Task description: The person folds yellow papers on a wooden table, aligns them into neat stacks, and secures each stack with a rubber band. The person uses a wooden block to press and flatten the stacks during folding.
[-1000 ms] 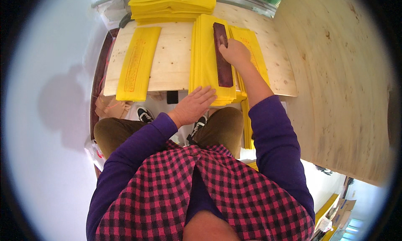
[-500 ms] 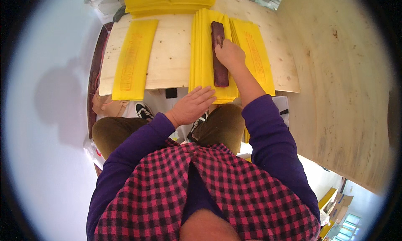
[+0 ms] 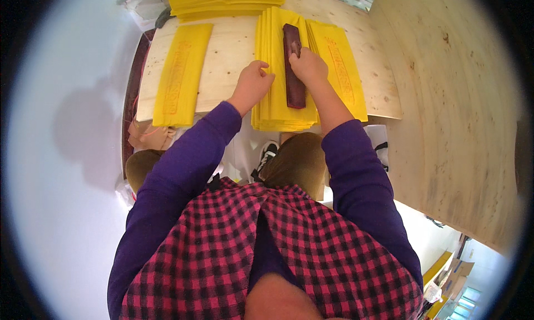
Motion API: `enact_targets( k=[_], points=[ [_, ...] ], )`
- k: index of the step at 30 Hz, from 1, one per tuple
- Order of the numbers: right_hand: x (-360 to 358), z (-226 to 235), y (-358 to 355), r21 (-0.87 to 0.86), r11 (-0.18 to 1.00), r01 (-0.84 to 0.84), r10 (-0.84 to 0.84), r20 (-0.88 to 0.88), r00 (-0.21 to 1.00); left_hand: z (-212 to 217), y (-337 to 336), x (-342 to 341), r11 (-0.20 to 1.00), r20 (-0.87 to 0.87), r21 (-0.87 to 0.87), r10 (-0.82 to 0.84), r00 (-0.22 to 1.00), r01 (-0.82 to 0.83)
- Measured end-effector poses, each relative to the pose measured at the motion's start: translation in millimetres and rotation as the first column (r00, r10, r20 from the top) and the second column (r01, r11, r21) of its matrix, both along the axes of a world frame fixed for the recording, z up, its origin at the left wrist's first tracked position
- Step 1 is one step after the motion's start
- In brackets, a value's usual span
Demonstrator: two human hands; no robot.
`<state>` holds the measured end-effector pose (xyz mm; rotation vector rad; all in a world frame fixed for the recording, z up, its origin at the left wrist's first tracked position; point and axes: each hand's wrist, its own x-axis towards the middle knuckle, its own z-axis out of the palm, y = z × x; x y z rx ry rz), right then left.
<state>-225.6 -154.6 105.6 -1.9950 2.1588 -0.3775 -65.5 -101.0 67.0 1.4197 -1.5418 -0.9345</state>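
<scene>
My right hand is closed around the grip of a long, dark red-brown stamp block. The block lies lengthwise on the top piece of a fanned stack of yellow cloth pieces. Beside the stack's left edge is my left hand, its fingers curled in toward the cloth; whether an edge is pinched between them cannot be made out. Right of this stack lies another yellow pile with a red-orange print on top.
A printed yellow strip lies at the left of the pale wooden table. At the far side stands a thick yellow stack. A tall plywood panel rises on the right, a white wall on the left.
My left hand has moved up from the stack's near edge to its left side, and its flat fingers have curled. The right hand stays on the stamp block.
</scene>
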Motion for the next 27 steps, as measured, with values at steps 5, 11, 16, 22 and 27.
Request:
enact_targets(
  k=[5, 11, 16, 22, 27],
  points=[
    [-3.4, 1.9, 0.3, -0.016, 1.000, -0.011, 0.011, 0.025, 1.000, -1.1, -16.2, -8.8, 1.000, 0.099, 0.015, 0.012, 0.995, -0.013],
    [-11.1, 7.2, 3.9, -0.057, 0.998, 0.000, 0.005, 0.083, 0.997, -0.6, -23.4, -20.4, 0.999, 0.209, 0.031, 0.004, 0.978, -0.011],
    [-27.6, 19.5, 14.7, -0.218, 0.975, 0.050, -0.016, 0.151, 0.988, -6.8, -27.9, -24.0, 0.999, 0.031, 0.008, 0.035, 0.999, -0.035],
    [-63.4, 48.1, 38.9, -0.355, 0.927, 0.120, 0.017, 0.359, 0.933, -5.3, -27.1, -27.7, 0.990, -0.336, 0.138, 0.069, 0.939, -0.023],
    [-74.8, 57.4, 65.2, -0.404, 0.889, 0.215, 0.037, 0.532, 0.846, 5.3, -22.0, -29.8, 0.980, -0.453, 0.199, 0.086, 0.887, 0.006]
  ],
)
